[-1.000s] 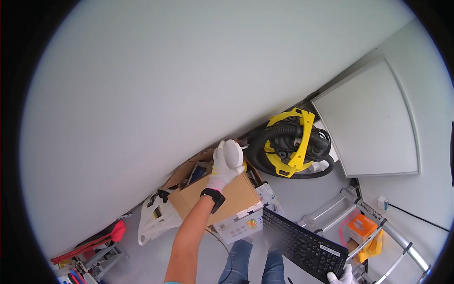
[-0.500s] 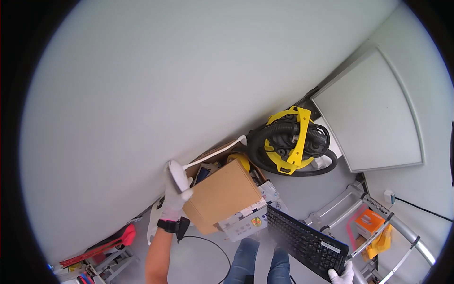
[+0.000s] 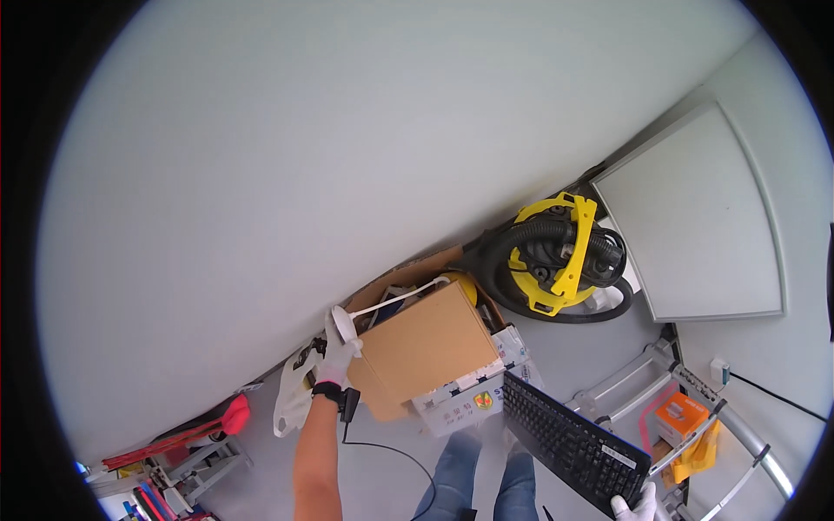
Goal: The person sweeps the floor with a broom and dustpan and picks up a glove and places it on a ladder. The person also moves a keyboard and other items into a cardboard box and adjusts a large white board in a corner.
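Observation:
My left hand [image 3: 337, 360], in a white glove with a black band at the wrist, grips the round base of a white desk lamp [image 3: 344, 325]. The lamp's thin stem [image 3: 400, 300] reaches rightward over an open cardboard box [image 3: 404, 271] with mixed items inside. A brown flat-sided carton [image 3: 434, 343] sits at the front of that box, just right of my left hand. At the lower right my gloved right hand [image 3: 637, 506] holds a black keyboard [image 3: 569, 443] by its near end, tilted above the floor.
A yellow and black vacuum cleaner [image 3: 569, 260] with a coiled hose stands right of the box. Beyond it a framed white board [image 3: 695, 226] leans on the wall. Metal ladder rails [image 3: 625, 382] and an orange box [image 3: 680, 418] lie at right. A white bag [image 3: 295, 395] stands left.
The lamp in my left hand has come down, its stem now lower over the open box. My right hand still holds the keyboard. The whole view has shifted slightly.

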### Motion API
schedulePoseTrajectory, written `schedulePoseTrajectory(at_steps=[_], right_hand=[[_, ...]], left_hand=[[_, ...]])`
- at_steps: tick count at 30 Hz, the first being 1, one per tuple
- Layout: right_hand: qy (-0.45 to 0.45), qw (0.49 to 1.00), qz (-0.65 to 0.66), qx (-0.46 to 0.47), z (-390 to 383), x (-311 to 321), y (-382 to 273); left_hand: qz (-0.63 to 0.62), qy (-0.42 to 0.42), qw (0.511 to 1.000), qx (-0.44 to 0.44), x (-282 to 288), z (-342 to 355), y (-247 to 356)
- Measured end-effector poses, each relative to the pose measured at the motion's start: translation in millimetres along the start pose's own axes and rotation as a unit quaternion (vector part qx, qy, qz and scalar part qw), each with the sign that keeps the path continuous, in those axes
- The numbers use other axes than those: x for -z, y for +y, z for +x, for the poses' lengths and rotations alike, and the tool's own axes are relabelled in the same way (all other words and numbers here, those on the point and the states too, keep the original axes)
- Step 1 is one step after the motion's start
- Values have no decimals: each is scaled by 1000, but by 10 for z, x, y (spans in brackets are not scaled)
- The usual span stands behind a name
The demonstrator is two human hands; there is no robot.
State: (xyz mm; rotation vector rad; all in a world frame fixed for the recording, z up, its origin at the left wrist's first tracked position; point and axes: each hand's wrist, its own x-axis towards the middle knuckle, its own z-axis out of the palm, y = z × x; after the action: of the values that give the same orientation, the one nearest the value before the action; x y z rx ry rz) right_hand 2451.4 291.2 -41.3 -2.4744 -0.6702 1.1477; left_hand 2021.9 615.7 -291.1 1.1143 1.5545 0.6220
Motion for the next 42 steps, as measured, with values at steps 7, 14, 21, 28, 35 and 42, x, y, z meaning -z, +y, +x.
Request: schedulePoseTrajectory(at_steps=[7, 14, 21, 28, 35, 42], right_hand=[[-11, 1000, -8, -8, -76, -74, -280], [-78, 995, -4, 63, -12, -163, -490], [-80, 995, 27, 57, -38, -237, -553], [-40, 992, 119, 30, -62, -103, -323], [-14, 977, 210, -21, 93, 127, -484], [13, 973, 229, -26, 271, 285, -458]], left_hand=[[296, -2, 955, -39, 113, 14, -171], [349, -44, 935, 47, 240, 78, -352], [464, -195, 838, 210, 478, 344, -1373], [45, -5, 967, 252, -179, -615, -1376], [-284, 19, 893, 349, -840, -1162, -1366], [-436, 80, 863, 243, -917, -1155, -1473]])
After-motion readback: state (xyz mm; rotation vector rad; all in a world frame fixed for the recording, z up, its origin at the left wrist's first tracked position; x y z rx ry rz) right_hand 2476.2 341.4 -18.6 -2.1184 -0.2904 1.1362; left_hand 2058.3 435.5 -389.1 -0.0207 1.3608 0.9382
